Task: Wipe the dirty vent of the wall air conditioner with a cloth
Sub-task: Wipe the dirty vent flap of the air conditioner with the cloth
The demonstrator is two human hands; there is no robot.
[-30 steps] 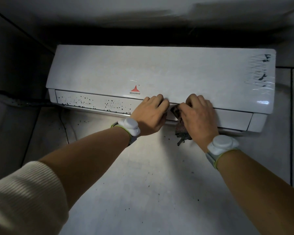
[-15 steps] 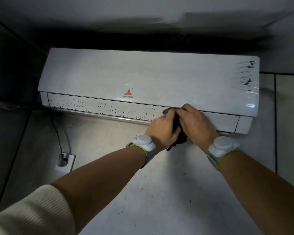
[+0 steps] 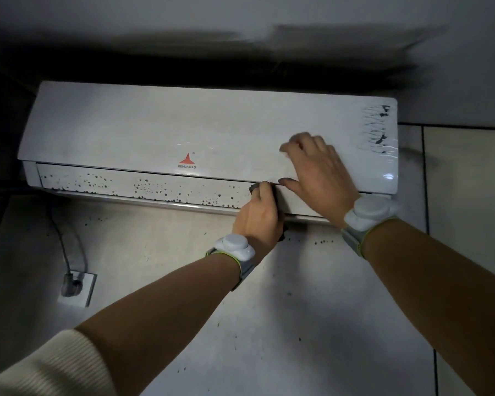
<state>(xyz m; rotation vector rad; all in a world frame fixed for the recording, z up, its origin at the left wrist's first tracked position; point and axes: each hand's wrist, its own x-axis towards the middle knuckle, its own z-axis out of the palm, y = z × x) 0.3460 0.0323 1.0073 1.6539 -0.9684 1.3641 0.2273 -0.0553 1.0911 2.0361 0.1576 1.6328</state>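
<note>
A plug point(image 3: 72, 284) sits in the socket point(image 3: 83, 292) low on the wall. Above, the vent point(image 3: 143, 188) is black-speckled up to the left hand point(image 3: 259, 221), fingers curled tight around a dark cloth point(image 3: 253, 188) pressed on it. The right hand point(image 3: 319, 170) lies flat, fingers spread, empty, on the unit point(image 3: 206, 132).

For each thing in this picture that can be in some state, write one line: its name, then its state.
Vent flap: shut, black spots left of the hands, clean to the right.
Cloth: dark, bunched in the left hand, pressed on the flap.
Left hand: closed on the cloth.
Right hand: open, flat on the front panel.
Plug: in the wall socket.
Wall: speckled below the unit.
</note>
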